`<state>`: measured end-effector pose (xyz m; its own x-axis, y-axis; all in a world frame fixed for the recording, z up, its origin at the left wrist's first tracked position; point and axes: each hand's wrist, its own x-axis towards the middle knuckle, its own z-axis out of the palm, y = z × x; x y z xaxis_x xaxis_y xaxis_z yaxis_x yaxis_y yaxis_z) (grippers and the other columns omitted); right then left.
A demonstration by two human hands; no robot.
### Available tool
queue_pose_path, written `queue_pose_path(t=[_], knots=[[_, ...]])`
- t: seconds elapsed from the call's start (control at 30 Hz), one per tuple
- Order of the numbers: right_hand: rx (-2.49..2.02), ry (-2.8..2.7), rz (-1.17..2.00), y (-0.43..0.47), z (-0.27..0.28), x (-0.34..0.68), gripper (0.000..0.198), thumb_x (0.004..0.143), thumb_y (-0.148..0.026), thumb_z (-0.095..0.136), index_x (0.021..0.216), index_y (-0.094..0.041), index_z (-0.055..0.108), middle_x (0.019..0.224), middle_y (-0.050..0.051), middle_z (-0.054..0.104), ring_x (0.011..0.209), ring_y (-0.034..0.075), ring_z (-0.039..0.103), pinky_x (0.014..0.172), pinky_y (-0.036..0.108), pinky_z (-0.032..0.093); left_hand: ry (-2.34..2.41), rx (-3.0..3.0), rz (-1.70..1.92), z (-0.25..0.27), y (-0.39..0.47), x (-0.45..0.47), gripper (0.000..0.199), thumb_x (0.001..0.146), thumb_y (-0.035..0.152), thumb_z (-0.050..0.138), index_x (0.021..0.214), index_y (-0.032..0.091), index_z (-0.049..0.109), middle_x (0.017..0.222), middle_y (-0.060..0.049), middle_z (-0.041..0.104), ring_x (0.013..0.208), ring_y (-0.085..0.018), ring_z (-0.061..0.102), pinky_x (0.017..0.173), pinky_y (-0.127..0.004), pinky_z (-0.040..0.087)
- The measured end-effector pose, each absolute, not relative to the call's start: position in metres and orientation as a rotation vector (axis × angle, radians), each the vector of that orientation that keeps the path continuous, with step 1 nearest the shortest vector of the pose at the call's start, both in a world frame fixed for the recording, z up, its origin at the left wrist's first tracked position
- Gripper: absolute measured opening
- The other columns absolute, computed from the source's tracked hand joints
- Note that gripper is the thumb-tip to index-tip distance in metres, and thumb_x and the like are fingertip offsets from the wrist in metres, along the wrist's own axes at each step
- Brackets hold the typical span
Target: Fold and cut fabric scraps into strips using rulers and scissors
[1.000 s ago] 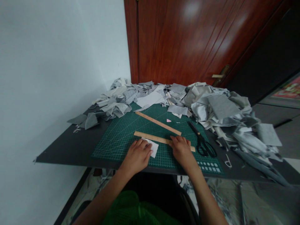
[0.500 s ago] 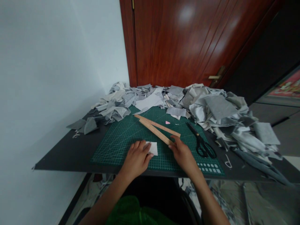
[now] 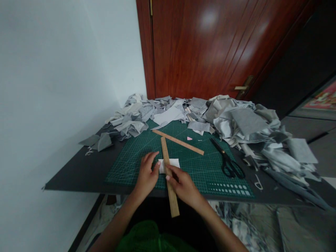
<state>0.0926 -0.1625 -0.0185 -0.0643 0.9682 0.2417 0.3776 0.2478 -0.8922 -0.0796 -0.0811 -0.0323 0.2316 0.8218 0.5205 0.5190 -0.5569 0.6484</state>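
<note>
My right hand (image 3: 182, 183) grips a wooden ruler (image 3: 165, 150) with thumb and fingers. The ruler lies across a small white piece of cloth (image 3: 174, 162), its near end jutting past the table's front edge. My left hand (image 3: 147, 173) is just left of the cloth, thumb and fingers apart, with nothing in it. Beyond both hands, a second wooden ruler (image 3: 183, 143) rests at a slant on the green cutting mat (image 3: 126, 164). Black-handled scissors (image 3: 228, 162) lie on the mat's right side, blades pointing away from me.
Heaps of grey and white cloth scraps (image 3: 244, 122) line the back and right of the dark table (image 3: 76, 175). A small pink piece (image 3: 189, 138) lies on the mat. Behind stands a brown wooden door (image 3: 194, 52); a white wall (image 3: 65, 70) rises at left.
My right hand has brought the near ruler left and toward me, over the white cloth. My left hand has come off the cloth and opened beside it.
</note>
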Motion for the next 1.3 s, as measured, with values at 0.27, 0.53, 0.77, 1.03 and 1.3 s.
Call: queue_pose_path(t=[0.27, 0.53, 0.77, 1.03, 1.3], knots=[[-1.496, -1.792, 0.259, -0.163, -0.015, 0.097, 0.034, 0.1, -0.008, 0.045, 0.122, -0.016, 0.07, 0.127, 0.016, 0.071, 0.12, 0.025, 0.064, 0.107, 0.041, 0.049, 1.222, 2.594, 0.766, -0.019, -0.095, -0.07, 0.036, 0.1, 0.021, 0.052, 0.135, 0.023, 0.058, 0.147, -0.008, 0.057, 0.139, -0.032, 0.044, 0.114, -0.053, 0.041], [-1.713, -2.156, 0.127, -0.169, 0.003, 0.099, 0.034, 0.103, -0.023, 0.049, 0.133, -0.014, 0.064, 0.142, 0.015, 0.065, 0.129, 0.032, 0.056, 0.107, 0.048, 0.043, 1.17, 2.61, 0.652, -0.02, -0.088, -0.078, 0.05, 0.096, 0.027, 0.06, 0.145, 0.025, 0.055, 0.151, -0.007, 0.058, 0.14, -0.034, 0.045, 0.113, -0.056, 0.039], [-1.763, -2.128, 0.126, -0.173, 0.003, 0.1, 0.027, 0.101, -0.028, 0.057, 0.123, -0.017, 0.069, 0.134, 0.015, 0.068, 0.119, 0.033, 0.059, 0.102, 0.048, 0.043, 1.096, 2.606, 0.509, -0.019, -0.085, -0.085, 0.059, 0.095, 0.032, 0.063, 0.152, 0.029, 0.049, 0.159, -0.006, 0.049, 0.148, -0.034, 0.038, 0.119, -0.059, 0.031], [-1.944, -1.861, -0.148, -0.133, -0.029, 0.175, 0.045, 0.107, -0.023, 0.038, 0.15, -0.013, 0.047, 0.155, 0.019, 0.052, 0.146, 0.03, 0.041, 0.115, 0.052, 0.031, 0.933, 2.643, 0.482, -0.011, -0.091, -0.088, 0.055, 0.098, 0.033, 0.062, 0.152, 0.036, 0.049, 0.166, -0.003, 0.037, 0.155, -0.033, 0.028, 0.123, -0.061, 0.025], [-2.193, -1.81, -0.093, -0.14, -0.016, 0.172, 0.022, 0.102, -0.027, 0.056, 0.117, -0.016, 0.069, 0.103, 0.014, 0.072, 0.094, 0.029, 0.067, 0.08, 0.037, 0.046, 0.9, 2.662, 0.443, -0.009, -0.09, -0.085, 0.046, 0.099, 0.019, 0.057, 0.139, 0.04, 0.061, 0.16, 0.004, 0.047, 0.152, -0.03, 0.034, 0.125, -0.064, 0.023]])
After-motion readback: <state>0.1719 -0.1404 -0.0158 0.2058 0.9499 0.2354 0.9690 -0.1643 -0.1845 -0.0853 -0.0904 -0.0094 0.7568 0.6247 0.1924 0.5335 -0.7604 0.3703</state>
